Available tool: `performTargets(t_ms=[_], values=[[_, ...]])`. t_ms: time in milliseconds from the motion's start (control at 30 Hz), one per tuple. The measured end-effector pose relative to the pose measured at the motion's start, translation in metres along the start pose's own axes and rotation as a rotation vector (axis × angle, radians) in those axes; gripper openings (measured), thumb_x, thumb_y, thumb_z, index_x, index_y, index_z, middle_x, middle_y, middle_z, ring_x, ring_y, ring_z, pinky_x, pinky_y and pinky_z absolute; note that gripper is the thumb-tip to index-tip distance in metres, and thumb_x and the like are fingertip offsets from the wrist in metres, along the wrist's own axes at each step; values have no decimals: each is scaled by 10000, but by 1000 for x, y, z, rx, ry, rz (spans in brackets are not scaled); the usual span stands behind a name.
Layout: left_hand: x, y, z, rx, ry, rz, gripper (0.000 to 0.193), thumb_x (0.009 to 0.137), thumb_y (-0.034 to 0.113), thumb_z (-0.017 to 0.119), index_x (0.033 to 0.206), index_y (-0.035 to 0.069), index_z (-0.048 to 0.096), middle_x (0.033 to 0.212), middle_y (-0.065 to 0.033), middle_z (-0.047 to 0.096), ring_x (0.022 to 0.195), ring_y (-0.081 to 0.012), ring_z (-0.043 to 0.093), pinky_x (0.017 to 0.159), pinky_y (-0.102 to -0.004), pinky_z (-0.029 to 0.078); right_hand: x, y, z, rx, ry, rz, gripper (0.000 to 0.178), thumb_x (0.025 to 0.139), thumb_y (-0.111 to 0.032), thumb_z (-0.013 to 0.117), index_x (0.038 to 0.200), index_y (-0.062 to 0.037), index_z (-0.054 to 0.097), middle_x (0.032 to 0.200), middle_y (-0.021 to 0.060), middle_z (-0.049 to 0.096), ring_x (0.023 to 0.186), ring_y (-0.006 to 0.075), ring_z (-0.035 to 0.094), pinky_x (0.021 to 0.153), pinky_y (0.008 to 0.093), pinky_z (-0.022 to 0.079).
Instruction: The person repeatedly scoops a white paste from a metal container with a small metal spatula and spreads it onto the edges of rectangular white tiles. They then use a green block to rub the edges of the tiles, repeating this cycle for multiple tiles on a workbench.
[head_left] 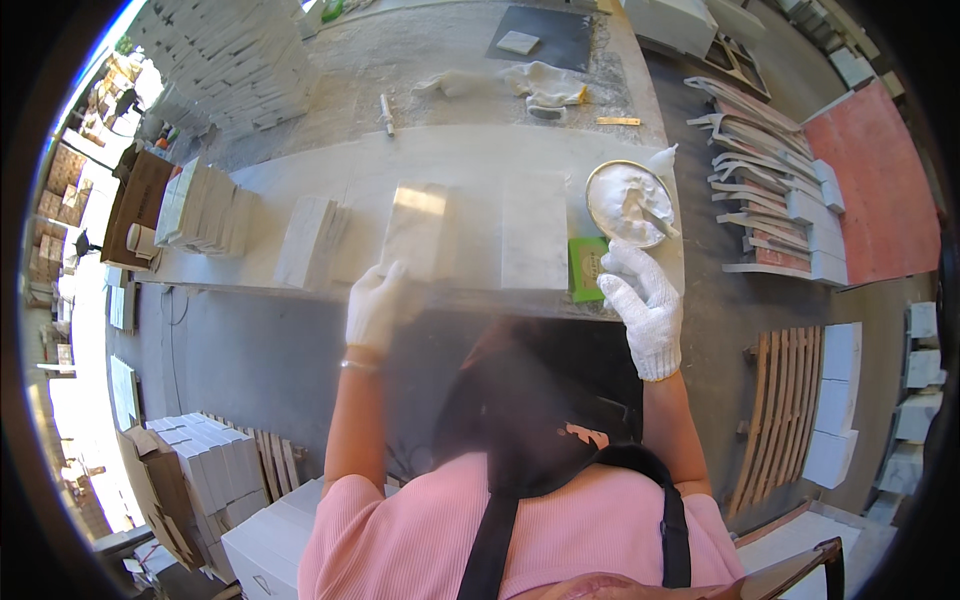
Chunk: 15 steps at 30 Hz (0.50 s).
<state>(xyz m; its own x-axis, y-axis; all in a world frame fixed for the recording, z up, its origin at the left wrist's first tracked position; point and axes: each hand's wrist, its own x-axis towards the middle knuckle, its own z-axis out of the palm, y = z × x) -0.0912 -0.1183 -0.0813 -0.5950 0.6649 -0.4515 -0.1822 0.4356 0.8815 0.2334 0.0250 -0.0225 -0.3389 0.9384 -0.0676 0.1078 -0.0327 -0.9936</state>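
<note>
White knit gloves cover both hands. My left hand [375, 305] is closed at the near left corner of a glossy white marble tile [416, 225], its fingertips at the tile's edge. My right hand [643, 310] holds nothing; its fingers are apart beside a green packet [588, 268] and just below a round tub [590, 205] of white paste [622, 190]. A spatula-like tool [657, 210] leans in the paste. Between my hands another white tile [534, 232] lies flat. Left of my left hand is a small stack of narrow tiles [308, 240].
A taller tile stack [205, 208] stands at the table's left end, beside a cardboard box [140, 205]. Farther back lie crumpled gloves [548, 85], a small wooden strip [618, 121] and a dark board [555, 38]. Wooden pallets [778, 410] with white blocks are at right.
</note>
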Motion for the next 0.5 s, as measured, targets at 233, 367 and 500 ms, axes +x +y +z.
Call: performTargets(t_ms=[233,367,500], values=[[-11,32,-22,715,276,242,354,970,390,722,974,37,747,710,-49,702,599,-106,653,547,-264,506,6,18,4,-155,-50,-18,382,958,-114,710,1324,-10,679,1216,132,731,1102,195,688,979,332,526],[-27,44,15,362,50,367,307,981,241,703,1217,46,727,854,-29,710,705,-77,640,642,-251,530,4,24,11,-187,-100,21,391,966,-130,694,1342,-23,674,1285,157,716,1165,231,680,1018,341,507],[-41,37,65,250,-243,305,489,968,165,688,1443,68,624,916,-28,714,736,-71,626,681,-248,529,-3,28,17,-304,-162,-95,429,968,-40,664,1397,-52,653,1072,20,691,853,82,603,758,241,510]])
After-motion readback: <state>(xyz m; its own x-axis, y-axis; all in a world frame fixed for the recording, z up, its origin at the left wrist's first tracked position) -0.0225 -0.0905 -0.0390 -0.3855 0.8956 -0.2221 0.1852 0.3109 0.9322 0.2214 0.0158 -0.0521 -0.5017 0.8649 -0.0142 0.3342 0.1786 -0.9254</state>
